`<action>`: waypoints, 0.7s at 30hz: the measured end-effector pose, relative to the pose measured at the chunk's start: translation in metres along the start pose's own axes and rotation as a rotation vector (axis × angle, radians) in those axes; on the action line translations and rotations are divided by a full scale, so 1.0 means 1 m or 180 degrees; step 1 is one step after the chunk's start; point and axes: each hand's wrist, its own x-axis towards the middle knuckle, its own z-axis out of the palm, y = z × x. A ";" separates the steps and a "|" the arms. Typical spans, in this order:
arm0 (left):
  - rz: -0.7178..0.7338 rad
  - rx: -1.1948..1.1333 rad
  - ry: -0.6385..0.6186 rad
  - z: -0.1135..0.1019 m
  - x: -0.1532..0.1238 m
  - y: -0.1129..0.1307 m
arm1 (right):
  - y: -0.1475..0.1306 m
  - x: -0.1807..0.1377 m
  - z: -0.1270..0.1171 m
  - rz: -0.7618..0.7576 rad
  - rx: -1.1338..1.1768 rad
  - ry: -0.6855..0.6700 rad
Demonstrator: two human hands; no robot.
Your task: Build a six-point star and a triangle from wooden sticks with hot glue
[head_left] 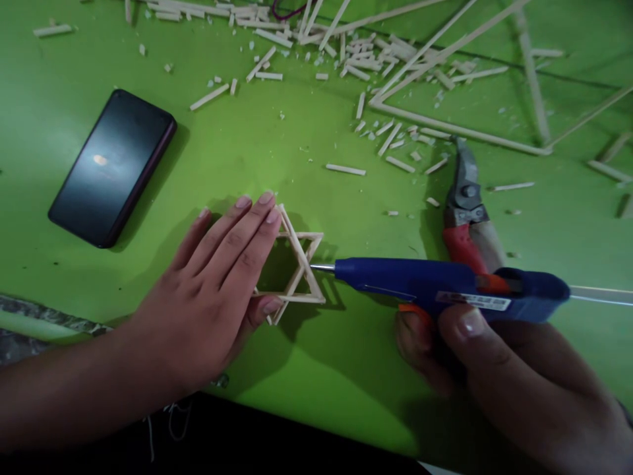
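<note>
My left hand [212, 290] lies over the left part of a small six-pointed star [302, 298] made of thin wooden sticks. Its fingers are together at the far side and its thumb presses the near side, so part of the star is hidden. In my right hand [519, 376] is a blue hot glue gun [410, 276] with an orange trigger, and a clear glue stick [601, 295] sticks out of its back. The gun's metal nozzle points left and meets the star's right side, where two sticks cross. Whether glue is flowing cannot be seen.
Pruning shears [467, 198] with red on the handle lie just beyond the glue gun. A dark phone [111, 168] rests at the left. Cut stick pieces [363, 59] litter the far side of the green table [237, 152], near a larger stick frame [459, 128].
</note>
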 end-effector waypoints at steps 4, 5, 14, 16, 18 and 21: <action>-0.0009 -0.0045 -0.0012 -0.001 0.001 0.000 | 0.000 0.000 0.000 0.0070 -0.0040 0.0005; 0.0001 -0.0042 -0.0036 -0.002 0.001 0.000 | 0.001 0.000 0.000 0.0071 -0.0056 -0.0009; 0.0019 -0.0046 -0.0147 -0.006 0.002 -0.002 | -0.005 0.001 0.000 0.0201 -0.0067 -0.0025; 0.0020 -0.0027 -0.0148 -0.006 0.002 -0.002 | -0.012 0.004 0.003 0.0259 -0.0036 0.0018; 0.0025 -0.0023 -0.0154 -0.007 0.002 -0.002 | -0.017 0.006 0.006 0.0323 0.0014 0.0088; 0.0013 -0.0061 -0.0175 -0.008 0.003 -0.002 | -0.019 0.008 0.007 0.0327 0.0040 0.0075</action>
